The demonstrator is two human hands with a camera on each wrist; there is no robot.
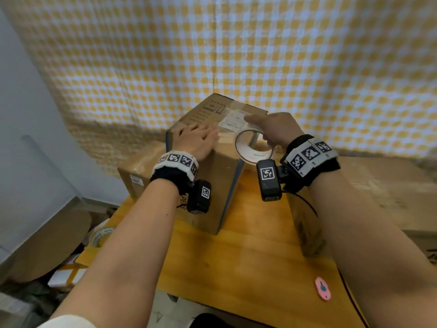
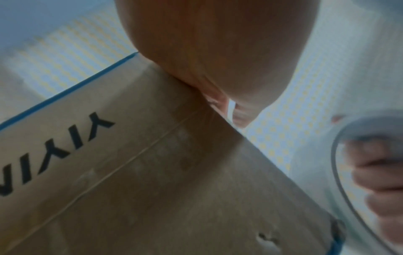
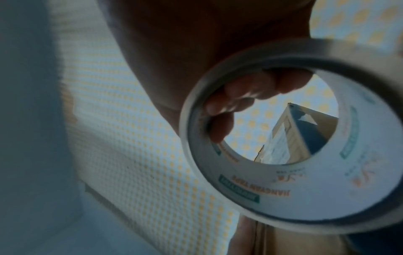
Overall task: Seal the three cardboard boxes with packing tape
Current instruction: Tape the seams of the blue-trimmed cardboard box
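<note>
A tall cardboard box [image 1: 220, 176] with blue edges and black lettering stands on the wooden table [image 1: 250, 256]. My left hand [image 1: 197, 138] lies flat on its top near the front edge, fingers straight, pressing clear tape there. The box side [image 2: 152, 172] and my left palm [image 2: 218, 43] fill the left wrist view. My right hand [image 1: 272, 129] grips a roll of clear packing tape [image 1: 254, 146] at the box's right top edge, fingers curled through its core [image 3: 237, 96]. The roll [image 3: 294, 186] fills the right wrist view. A second box [image 1: 139, 169] sits behind left, a third [image 1: 307, 223] under my right forearm.
A pink oval cutter [image 1: 322, 288] lies on the table near the front right. Another tape roll [image 1: 101, 235] sits by the table's left edge among cardboard clutter on the floor. A yellow checked curtain [image 1: 236, 55] hangs behind. Large flat cardboard [image 1: 390, 190] lies at right.
</note>
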